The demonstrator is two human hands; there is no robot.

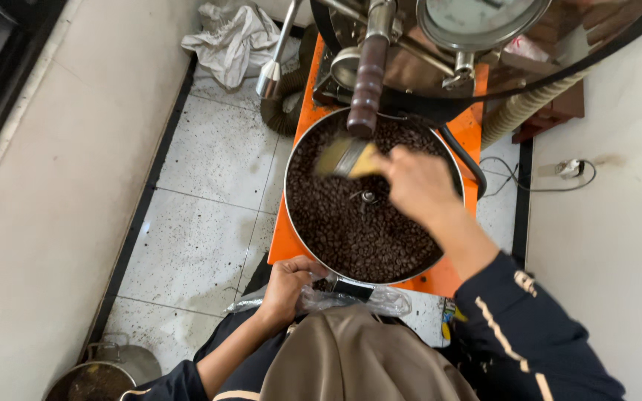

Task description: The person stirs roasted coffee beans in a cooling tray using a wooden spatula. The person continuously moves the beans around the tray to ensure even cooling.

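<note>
White speckled floor tiles fill the left centre of the frame, with one crumpled white cloth lying at the upper left and one metal pot cut off at the lower left corner. One round metal tray of dark coffee beans sits at the middle on an orange base; the machine above it is cropped by the top edge, showing one round gauge and one dark wooden handle. The right hand is over the beans, fingers closed around one brush, which is blurred. The left hand is at the tray's lower rim, fingers curled on a clear plastic bag, partly hidden behind the person's tan garment.
</note>
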